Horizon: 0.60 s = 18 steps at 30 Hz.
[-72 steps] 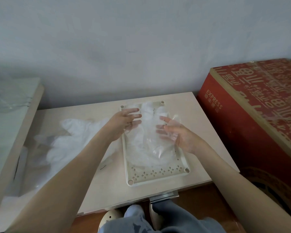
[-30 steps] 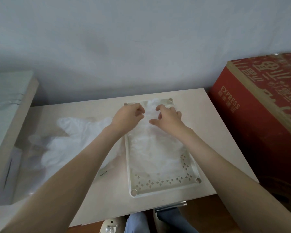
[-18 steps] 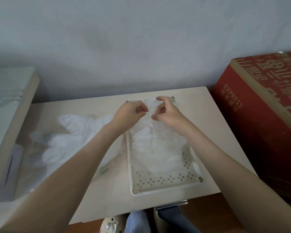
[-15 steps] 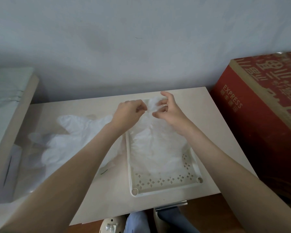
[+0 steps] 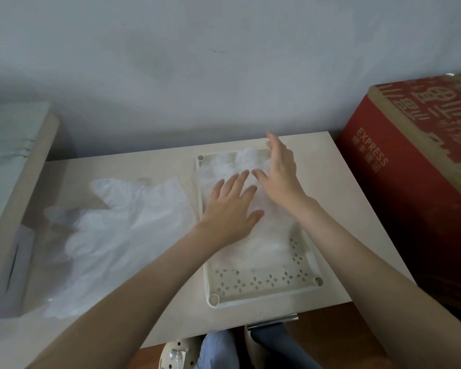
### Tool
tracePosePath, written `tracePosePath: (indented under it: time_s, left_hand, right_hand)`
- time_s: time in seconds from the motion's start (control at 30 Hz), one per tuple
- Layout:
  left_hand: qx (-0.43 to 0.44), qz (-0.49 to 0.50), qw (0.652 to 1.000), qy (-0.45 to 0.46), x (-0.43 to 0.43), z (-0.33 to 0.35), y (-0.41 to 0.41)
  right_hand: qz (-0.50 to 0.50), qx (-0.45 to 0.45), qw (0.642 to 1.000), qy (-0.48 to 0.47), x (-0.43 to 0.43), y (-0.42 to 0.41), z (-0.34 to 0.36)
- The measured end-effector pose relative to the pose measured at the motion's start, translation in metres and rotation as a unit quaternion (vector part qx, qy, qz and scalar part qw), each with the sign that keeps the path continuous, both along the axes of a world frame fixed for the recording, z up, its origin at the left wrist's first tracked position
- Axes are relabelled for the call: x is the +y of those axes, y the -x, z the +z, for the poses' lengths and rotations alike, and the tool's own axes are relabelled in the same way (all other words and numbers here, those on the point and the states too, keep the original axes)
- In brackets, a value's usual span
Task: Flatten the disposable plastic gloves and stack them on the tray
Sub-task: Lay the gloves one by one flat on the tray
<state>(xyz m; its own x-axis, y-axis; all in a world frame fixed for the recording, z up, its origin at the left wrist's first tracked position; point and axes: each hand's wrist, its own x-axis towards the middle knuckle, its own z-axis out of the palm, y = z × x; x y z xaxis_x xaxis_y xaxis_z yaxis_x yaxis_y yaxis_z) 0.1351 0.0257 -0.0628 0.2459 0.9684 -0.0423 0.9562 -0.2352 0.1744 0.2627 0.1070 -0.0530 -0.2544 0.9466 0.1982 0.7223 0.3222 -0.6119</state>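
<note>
A cream plastic tray [image 5: 261, 290] with cut-out holes lies lengthwise on the pale table. Clear plastic gloves [image 5: 224, 166] are spread flat in it, their fingers pointing to the far end. My left hand [image 5: 230, 209] lies palm down on them near the tray's middle, fingers spread. My right hand [image 5: 280, 171] rests flat on the far right part of the same gloves, fingers apart. Neither hand grips anything. A loose pile of more clear gloves [image 5: 117, 222] sits on the table left of the tray.
A red cardboard box [image 5: 415, 187] stands close against the table's right side. A raised pale shelf [image 5: 14, 169] with a clear sheet runs along the left. The grey wall is just behind the table. My knees show below the front edge.
Both hands were pinching the glove fingers at the tray's far end. They have let go, opened flat and now press down on the gloves, the left hand drawn back toward the middle.
</note>
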Motion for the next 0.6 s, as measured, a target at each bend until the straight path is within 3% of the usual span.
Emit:
tracePosePath:
  time_s: [0.1, 0.23, 0.37, 0.6]
  left_hand:
    - [0.033, 0.006, 0.996, 0.084, 0.0, -0.015, 0.002]
    - [0.055, 0.033, 0.991, 0.114, -0.004, -0.024, -0.003]
    - [0.06, 0.055, 0.99, 0.114, -0.006, -0.028, -0.007]
    - [0.066, 0.069, 0.989, 0.11, -0.006, -0.032, -0.006]
  right_hand:
    - [0.049, -0.091, 0.987, -0.125, -0.024, -0.009, 0.001]
    - [0.106, -0.23, 0.967, -0.023, -0.058, -0.014, -0.018]
    - [0.085, -0.277, 0.954, 0.075, -0.067, -0.022, -0.036]
    - [0.037, -0.401, 0.914, 0.056, -0.062, -0.03, -0.033]
